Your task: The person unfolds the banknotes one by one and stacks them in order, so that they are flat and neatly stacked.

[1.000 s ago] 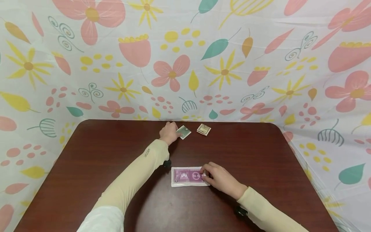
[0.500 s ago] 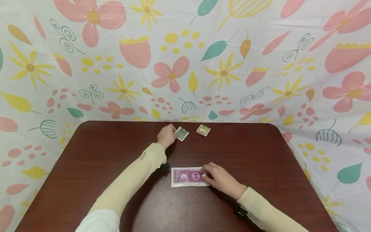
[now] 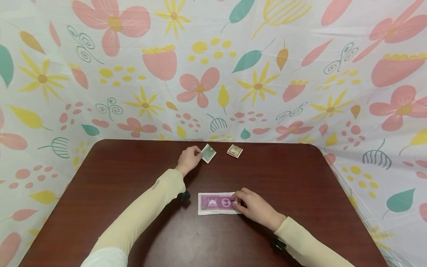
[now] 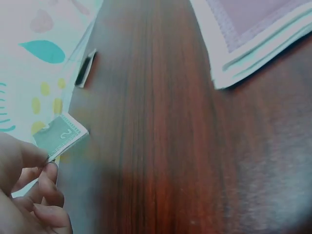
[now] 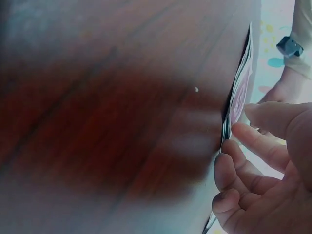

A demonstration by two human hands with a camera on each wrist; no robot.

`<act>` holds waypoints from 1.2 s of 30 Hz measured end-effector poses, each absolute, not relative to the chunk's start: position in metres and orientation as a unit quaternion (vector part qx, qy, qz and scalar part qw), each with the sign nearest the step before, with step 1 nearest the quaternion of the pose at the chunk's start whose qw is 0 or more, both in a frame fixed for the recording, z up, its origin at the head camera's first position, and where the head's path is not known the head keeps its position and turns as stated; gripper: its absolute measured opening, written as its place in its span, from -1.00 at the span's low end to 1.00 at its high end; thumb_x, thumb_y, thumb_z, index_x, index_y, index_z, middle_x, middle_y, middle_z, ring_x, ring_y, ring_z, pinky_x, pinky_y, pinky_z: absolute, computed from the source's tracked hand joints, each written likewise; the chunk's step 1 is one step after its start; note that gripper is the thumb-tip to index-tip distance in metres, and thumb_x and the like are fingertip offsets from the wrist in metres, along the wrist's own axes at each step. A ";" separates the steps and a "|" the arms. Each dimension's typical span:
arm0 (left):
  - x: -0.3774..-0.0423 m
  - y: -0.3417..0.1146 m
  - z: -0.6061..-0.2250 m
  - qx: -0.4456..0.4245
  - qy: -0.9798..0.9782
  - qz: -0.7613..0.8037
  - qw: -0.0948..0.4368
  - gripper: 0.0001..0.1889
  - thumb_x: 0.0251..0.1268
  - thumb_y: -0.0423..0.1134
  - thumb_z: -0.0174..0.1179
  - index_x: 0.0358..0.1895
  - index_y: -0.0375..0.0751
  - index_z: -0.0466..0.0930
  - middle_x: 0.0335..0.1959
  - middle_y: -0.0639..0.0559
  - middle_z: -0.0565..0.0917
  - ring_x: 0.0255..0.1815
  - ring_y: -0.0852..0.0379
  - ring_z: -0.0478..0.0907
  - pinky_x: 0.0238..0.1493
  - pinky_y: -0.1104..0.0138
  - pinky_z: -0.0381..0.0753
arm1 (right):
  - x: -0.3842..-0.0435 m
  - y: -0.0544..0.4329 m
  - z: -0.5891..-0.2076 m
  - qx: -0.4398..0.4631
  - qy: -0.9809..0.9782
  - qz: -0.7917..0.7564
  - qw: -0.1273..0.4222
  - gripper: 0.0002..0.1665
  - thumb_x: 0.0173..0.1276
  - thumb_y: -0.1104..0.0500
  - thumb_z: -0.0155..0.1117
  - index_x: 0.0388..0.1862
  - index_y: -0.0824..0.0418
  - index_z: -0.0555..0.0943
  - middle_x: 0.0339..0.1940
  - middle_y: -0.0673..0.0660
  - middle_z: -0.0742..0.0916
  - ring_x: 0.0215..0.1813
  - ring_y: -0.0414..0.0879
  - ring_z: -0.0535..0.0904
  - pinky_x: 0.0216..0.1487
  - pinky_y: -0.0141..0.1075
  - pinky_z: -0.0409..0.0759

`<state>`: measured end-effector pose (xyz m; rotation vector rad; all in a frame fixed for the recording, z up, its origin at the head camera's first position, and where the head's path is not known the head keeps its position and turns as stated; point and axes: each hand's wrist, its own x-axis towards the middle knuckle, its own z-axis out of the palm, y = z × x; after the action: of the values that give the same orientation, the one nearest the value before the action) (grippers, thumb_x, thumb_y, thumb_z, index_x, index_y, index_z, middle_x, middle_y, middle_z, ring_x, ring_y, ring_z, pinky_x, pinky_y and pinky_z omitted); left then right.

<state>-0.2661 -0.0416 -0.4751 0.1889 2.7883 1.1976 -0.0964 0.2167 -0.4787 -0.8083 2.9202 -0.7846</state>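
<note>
In the head view my left hand (image 3: 189, 159) is at the back of the table and pinches a small folded green banknote (image 3: 208, 153) by its left corner. The left wrist view shows this folded green note (image 4: 61, 135), marked with a 2, between thumb and fingertips. Nearer the front lies a stack of purple banknotes (image 3: 213, 203), flat, with layered white edges. My right hand (image 3: 257, 208) rests at the stack's right end with bent, relaxed fingers. In the right wrist view its fingertips (image 5: 239, 129) are right at the stack's edge (image 5: 239, 97).
A folded tan banknote (image 3: 235, 151) lies at the back of the dark brown table (image 3: 283, 178), right of the green one. Behind the table hangs a flower-patterned cloth (image 3: 160, 89), which also runs along both sides. A black wrist device (image 3: 183, 195) sits on the left sleeve.
My left hand has moved slightly left and toward me, drawing the green banknote a little away from the tan one. The right hand and purple stack stay in place.
</note>
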 end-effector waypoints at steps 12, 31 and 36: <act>-0.237 -0.048 -0.468 0.122 0.887 0.445 0.018 -0.91 0.46 -0.22 0.32 -0.14 -0.14 0.74 -0.20 -0.05 0.78 -0.14 -0.04 0.67 -0.07 0.09 0.60 | -0.095 0.219 -0.480 -0.258 0.934 -0.247 0.005 -0.84 0.42 0.17 0.43 -0.05 0.11 0.73 -0.31 -0.13 0.56 -0.29 -0.26 0.49 -0.24 -0.36 0.53; -0.183 -0.049 -0.453 0.174 0.851 0.493 0.059 -0.94 0.34 -0.28 0.41 -0.26 -0.08 0.71 -0.41 0.14 0.73 -0.34 0.17 0.58 -0.27 0.28 0.51 | -0.092 0.221 -0.478 -0.258 0.934 -0.248 0.012 -0.81 0.43 0.16 0.43 -0.01 0.12 0.74 -0.27 -0.08 0.60 -0.29 -0.24 0.50 -0.24 -0.36 0.53; -0.173 -0.050 -0.451 0.184 0.843 0.500 0.077 -0.95 0.34 -0.29 0.41 -0.27 -0.07 0.71 -0.42 0.14 0.71 -0.37 0.19 0.57 -0.29 0.31 0.52 | -0.093 0.221 -0.477 -0.256 0.934 -0.248 0.001 -0.85 0.43 0.17 0.44 -0.05 0.09 0.74 -0.20 -0.08 0.64 -0.27 -0.26 0.52 -0.22 -0.34 0.57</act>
<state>-0.1734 -0.0503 -0.4508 0.5517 2.5257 1.4966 -0.0928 0.2209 -0.4774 -0.8048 2.9331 -0.7784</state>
